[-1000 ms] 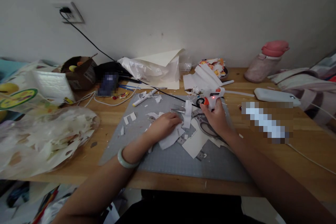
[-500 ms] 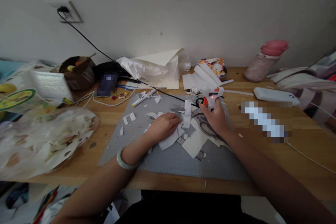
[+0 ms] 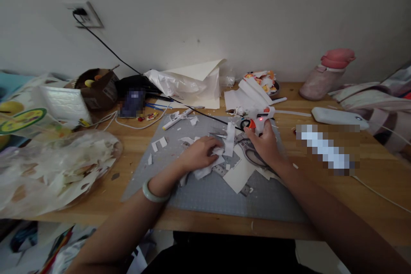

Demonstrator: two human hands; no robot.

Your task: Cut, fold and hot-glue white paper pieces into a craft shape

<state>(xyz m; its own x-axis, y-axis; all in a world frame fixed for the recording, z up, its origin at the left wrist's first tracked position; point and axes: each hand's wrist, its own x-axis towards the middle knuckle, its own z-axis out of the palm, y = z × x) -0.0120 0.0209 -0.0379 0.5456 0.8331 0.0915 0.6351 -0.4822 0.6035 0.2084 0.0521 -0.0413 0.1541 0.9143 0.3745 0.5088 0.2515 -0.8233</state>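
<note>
Pale wall behind, and below it a wooden counter [image 3: 321, 188] crowded with craft litter, a grey cutting mat [image 3: 212, 192] laid in the middle. On that mat, the left hand [image 3: 199, 153] is curled down over a heap of white paper scraps [image 3: 205, 170], fingers bent and pinching into the pile. Just beside it, the right hand [image 3: 266, 143] wraps the grip of a white and orange glue gun [image 3: 257, 120], fingers closed round it, a small red light showing on its body. Its black cord [image 3: 128, 65] runs back across the counter to a wall socket [image 3: 84, 15]. Scissors [image 3: 248, 152] lie under the right wrist. A pink bottle [image 3: 324, 75] lies near the wall on the right, and a bag of offcuts [image 3: 51, 167] sits far left.
</note>
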